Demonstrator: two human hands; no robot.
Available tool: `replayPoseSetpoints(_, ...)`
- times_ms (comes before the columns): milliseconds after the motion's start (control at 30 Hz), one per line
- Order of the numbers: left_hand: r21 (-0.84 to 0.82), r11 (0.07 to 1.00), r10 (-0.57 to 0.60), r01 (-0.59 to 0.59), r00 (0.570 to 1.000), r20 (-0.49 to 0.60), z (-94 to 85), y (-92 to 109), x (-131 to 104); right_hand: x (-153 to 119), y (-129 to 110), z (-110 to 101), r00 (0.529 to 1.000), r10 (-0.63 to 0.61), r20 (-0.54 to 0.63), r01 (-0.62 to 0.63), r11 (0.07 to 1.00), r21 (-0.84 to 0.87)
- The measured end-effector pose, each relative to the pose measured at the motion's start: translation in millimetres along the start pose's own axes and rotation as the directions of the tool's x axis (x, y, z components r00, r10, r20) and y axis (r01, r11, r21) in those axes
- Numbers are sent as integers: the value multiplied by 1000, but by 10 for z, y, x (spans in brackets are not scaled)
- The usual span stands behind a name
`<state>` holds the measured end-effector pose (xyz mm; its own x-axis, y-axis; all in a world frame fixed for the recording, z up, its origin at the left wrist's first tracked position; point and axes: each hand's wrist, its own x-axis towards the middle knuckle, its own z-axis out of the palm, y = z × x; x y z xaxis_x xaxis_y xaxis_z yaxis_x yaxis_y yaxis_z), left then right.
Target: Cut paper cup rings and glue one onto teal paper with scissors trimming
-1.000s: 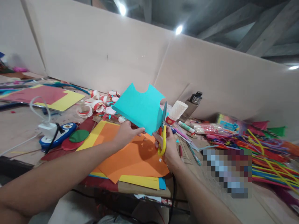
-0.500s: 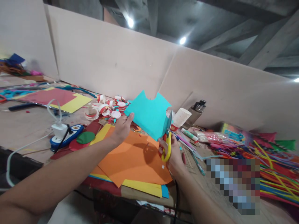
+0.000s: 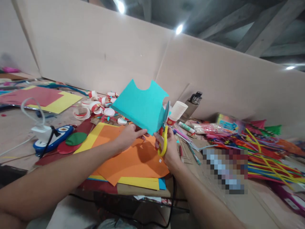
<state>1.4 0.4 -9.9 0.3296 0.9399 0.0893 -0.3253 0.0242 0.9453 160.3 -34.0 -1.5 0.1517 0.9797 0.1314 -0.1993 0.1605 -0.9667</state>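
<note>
A turquoise paper sheet (image 3: 143, 106) with curved notches in its top and right edges is held up above the table. My left hand (image 3: 131, 136) pinches its lower edge near the bottom corner. In my right hand (image 3: 169, 146) are yellow-handled scissors (image 3: 164, 140), blades pointing up beside the sheet's right edge; its thumb and finger also touch the sheet's bottom corner. Orange paper (image 3: 133, 162) lies beneath both hands, over yellow sheets (image 3: 140, 182).
Paper cup rings (image 3: 95, 106) lie behind at left, near a blue power strip (image 3: 53, 140) with a plugged-in charger. Stacked cups (image 3: 178, 111) and a bottle (image 3: 192, 106) stand behind at right. Colourful pipe cleaners (image 3: 269, 159) cover the right side.
My left hand has moved right along the sheet's lower edge, from its left corner towards the bottom corner. The camera view has shifted, and the sheet appears farther left.
</note>
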Motion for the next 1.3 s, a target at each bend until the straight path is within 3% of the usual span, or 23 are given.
replayPoseSetpoints(200,-293,956,-26,-18,989,-146,-174,205,97,13,32,-37,996,-23,84,32,994,-102)
replayPoseSetpoints(333,-355,932,2,-74,980,-199,-347,342,148,-33,14,-53,987,-44,153,83,963,-255)
replayPoseSetpoints(467,-341,936,19,-92,977,-211,-460,402,174,-92,-66,-81,969,15,245,80,925,-373)
replayPoseSetpoints(600,-270,956,54,-112,975,-213,-500,414,193,-102,-152,-161,948,-5,319,159,874,-460)
replayPoseSetpoints(700,-217,969,71,-118,975,-211,-514,408,205,-89,-193,-217,928,76,364,122,862,-491)
replayPoseSetpoints(867,-161,984,48,-80,980,-195,-538,387,210,-94,-239,-229,904,190,382,73,812,-579)
replayPoseSetpoints(1100,-77,997,-23,20,999,-42,-496,369,171,-152,-298,-181,861,312,401,1,789,-615)
replayPoseSetpoints(1300,-56,997,-60,59,998,-16,-454,393,149,-181,-299,-145,849,343,402,-27,788,-615)
